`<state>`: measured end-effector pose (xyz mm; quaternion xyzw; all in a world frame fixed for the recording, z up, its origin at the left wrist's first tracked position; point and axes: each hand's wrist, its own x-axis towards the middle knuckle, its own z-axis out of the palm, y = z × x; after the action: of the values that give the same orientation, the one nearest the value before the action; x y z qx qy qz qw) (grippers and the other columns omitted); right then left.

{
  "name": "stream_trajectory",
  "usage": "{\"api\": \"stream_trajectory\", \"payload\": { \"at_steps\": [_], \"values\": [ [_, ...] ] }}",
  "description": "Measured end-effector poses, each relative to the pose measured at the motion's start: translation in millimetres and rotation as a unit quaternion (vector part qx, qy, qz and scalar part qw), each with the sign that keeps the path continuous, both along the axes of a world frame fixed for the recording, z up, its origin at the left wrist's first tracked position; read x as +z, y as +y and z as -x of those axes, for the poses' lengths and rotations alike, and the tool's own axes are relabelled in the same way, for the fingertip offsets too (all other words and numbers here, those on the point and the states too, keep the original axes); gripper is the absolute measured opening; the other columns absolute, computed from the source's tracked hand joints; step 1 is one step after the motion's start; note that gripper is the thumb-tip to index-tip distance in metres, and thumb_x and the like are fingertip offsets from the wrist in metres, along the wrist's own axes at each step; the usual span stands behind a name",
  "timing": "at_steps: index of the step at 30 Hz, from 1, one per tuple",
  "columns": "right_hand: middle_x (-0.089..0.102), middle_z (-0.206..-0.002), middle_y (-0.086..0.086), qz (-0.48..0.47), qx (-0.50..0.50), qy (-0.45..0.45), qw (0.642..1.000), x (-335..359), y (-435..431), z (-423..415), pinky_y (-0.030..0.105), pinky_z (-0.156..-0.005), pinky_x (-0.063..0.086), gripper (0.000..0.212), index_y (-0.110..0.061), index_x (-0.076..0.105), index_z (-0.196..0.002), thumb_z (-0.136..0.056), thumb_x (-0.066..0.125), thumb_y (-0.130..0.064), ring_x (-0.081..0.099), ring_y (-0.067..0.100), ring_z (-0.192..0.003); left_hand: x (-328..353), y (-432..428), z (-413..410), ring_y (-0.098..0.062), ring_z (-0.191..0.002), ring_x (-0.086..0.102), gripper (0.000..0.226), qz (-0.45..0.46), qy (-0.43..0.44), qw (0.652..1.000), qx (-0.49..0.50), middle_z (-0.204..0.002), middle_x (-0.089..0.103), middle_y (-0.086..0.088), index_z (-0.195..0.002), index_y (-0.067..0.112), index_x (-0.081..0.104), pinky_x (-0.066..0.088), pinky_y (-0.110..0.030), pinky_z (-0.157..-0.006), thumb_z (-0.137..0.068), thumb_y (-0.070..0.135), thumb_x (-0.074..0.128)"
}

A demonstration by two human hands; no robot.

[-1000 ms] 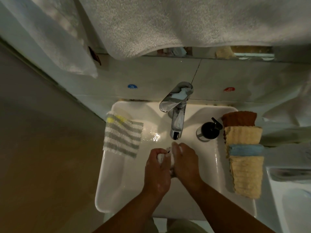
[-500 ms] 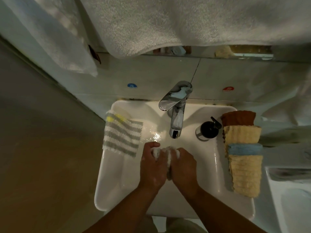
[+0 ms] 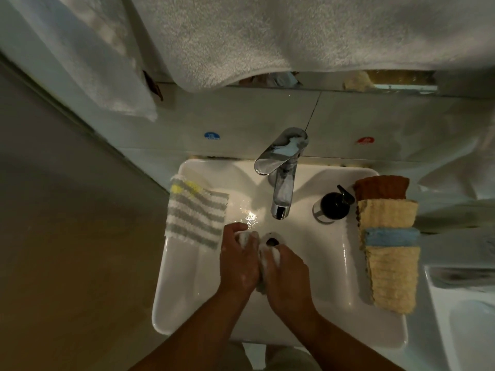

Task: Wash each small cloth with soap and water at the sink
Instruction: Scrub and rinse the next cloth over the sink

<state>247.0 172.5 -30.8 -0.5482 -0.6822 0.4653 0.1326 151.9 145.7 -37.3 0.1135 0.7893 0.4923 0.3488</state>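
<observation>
Over the white sink (image 3: 182,285), my left hand (image 3: 237,261) and my right hand (image 3: 288,279) press together around a small white soapy cloth (image 3: 263,258), which shows only between and above the knuckles. Both hands sit below the chrome tap (image 3: 281,180), right by the drain (image 3: 272,241). A grey-and-white striped cloth (image 3: 194,212) with a yellow patch hangs over the sink's left rim. On the right rim lies a row of folded cloths (image 3: 388,253): brown, yellow, blue, yellow.
A black soap dispenser (image 3: 332,204) stands between the tap and the folded cloths. Large white towels (image 3: 267,36) hang above the wall. Blue and red stickers mark the tiles. A second white basin (image 3: 466,317) shows at the right edge.
My hands have shifted slightly left and toward me while rubbing the cloth; my left hand now sits higher than my right, and the drain has come into view.
</observation>
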Motion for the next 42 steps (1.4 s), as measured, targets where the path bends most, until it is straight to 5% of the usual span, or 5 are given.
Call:
{"api": "stream_trajectory", "payload": {
  "at_steps": [7,22,27,34,42],
  "values": [
    [0.064,-0.067,-0.007,-0.013,-0.078,-0.024,0.997,-6.8,42.5,6.1,0.031,-0.069,0.051,0.03,-0.019,0.063,-0.078,-0.097,0.06,-0.042,0.062,0.005,-0.064,4.1,-10.2,-24.3,-0.018,-0.09,0.07,0.02,-0.032,-0.025,0.998,-0.058,-0.1,0.068,0.003,-0.102,0.041,0.057,0.062,-0.049,-0.071,-0.087,0.052,0.05],
    [0.065,-0.073,-0.007,0.029,-0.002,-0.034,0.999,-20.5,3.2,-4.5,0.013,-0.061,0.044,0.037,-0.017,0.065,-0.086,-0.105,0.039,-0.035,0.063,0.003,-0.064,-0.4,-0.9,-1.0,-0.014,-0.089,0.067,0.015,-0.023,0.033,0.997,-0.066,-0.099,0.063,0.009,-0.104,0.04,0.051,0.059,-0.041,-0.08,-0.095,0.036,0.063],
    [0.06,-0.062,-0.006,-0.052,-0.054,0.028,0.997,-11.2,24.8,0.0,0.019,-0.056,0.042,0.04,-0.016,0.059,-0.074,-0.104,0.049,-0.04,0.06,0.006,-0.062,6.7,-4.9,-18.3,-0.023,-0.085,0.07,0.012,-0.033,-0.091,0.994,-0.06,-0.095,0.069,-0.004,-0.099,0.042,0.056,0.06,-0.049,-0.072,-0.088,0.046,0.056],
    [0.074,-0.085,-0.003,0.159,-0.079,0.006,0.984,-33.8,25.9,-10.3,0.052,-0.079,0.06,0.025,-0.029,0.071,-0.09,-0.1,0.049,-0.036,0.072,0.02,-0.081,7.2,-11.8,1.4,-0.008,-0.095,0.068,0.056,-0.021,-0.037,0.987,-0.155,-0.107,0.066,0.008,-0.117,0.035,0.053,0.062,-0.03,-0.078,-0.073,0.03,0.089],
    [0.076,-0.103,0.002,0.295,-0.038,0.17,0.939,-4.5,28.7,-17.0,0.034,-0.072,0.062,0.019,-0.027,0.065,-0.117,-0.1,0.06,-0.033,0.075,0.018,-0.087,-3.9,-22.8,15.9,-0.012,-0.107,0.07,0.07,-0.033,-0.103,0.962,-0.249,-0.119,0.072,0.005,-0.138,0.032,0.049,0.061,-0.04,-0.087,-0.083,-0.002,0.075]
  ]
}}
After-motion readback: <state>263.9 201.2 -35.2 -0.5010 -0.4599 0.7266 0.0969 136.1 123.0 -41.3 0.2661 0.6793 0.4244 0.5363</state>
